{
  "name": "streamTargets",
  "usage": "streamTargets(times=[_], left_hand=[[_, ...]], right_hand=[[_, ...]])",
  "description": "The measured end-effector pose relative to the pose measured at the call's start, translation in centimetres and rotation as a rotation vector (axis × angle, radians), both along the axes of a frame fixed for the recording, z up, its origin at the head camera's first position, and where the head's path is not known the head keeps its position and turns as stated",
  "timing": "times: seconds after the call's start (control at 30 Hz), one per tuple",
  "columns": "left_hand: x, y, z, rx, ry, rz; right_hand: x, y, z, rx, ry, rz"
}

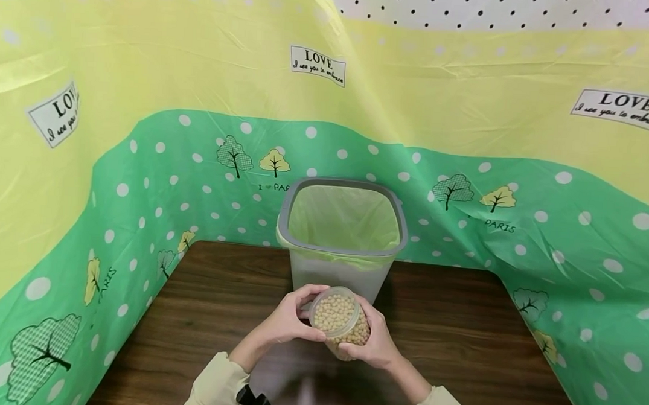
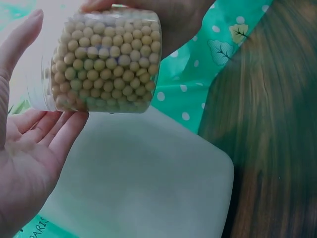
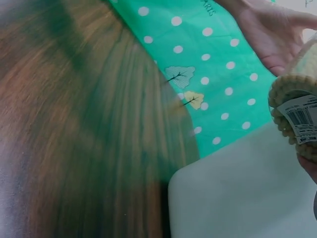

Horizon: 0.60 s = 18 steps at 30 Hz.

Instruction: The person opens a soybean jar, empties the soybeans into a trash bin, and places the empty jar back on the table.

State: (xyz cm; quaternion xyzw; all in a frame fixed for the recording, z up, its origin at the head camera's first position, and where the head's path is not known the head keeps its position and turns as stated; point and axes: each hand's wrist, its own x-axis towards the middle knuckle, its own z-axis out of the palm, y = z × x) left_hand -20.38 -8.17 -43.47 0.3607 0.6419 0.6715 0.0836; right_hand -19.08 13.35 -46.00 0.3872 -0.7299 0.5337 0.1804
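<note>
A clear plastic jar (image 1: 355, 334) full of small round tan balls, which look like soybeans, is held up in front of a grey bin (image 1: 327, 275). It tilts, with its clear round lid (image 1: 333, 311) turned towards the head camera and my left hand. My left hand (image 1: 289, 319) holds the lid end, thumb on the near side and fingers on the far side. My right hand (image 1: 377, 341) grips the jar's body. In the left wrist view, the jar (image 2: 106, 59) lies sideways above my left fingers. A barcode label (image 3: 302, 118) shows on its base in the right wrist view.
The bin has a grey rim (image 1: 344, 250) and a light green liner (image 1: 345, 215) inside. It stands on a dark brown wooden table (image 1: 455, 329). A patterned yellow and green curtain (image 1: 237, 205) hangs behind and along both sides.
</note>
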Motion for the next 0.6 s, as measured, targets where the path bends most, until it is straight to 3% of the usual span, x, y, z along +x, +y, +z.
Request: streamTargets(times=[0.13, 0.3, 0.6], left_hand=[[-0.13, 0.15, 0.2, -0.019, 0.06, -0.01], [-0.05, 0.41, 0.06, -0.013, 0.114, 0.016], [0.23, 0.63, -0.79, -0.019, 0.087, 0.044]], right_hand=[[-0.27, 0.39, -0.2, 0.017, -0.024, 0.04], [-0.19, 0.51, 0.04, 0.073, -0.019, 0.016], [0.02, 0.39, -0.43, 0.088, 0.042, -0.029]])
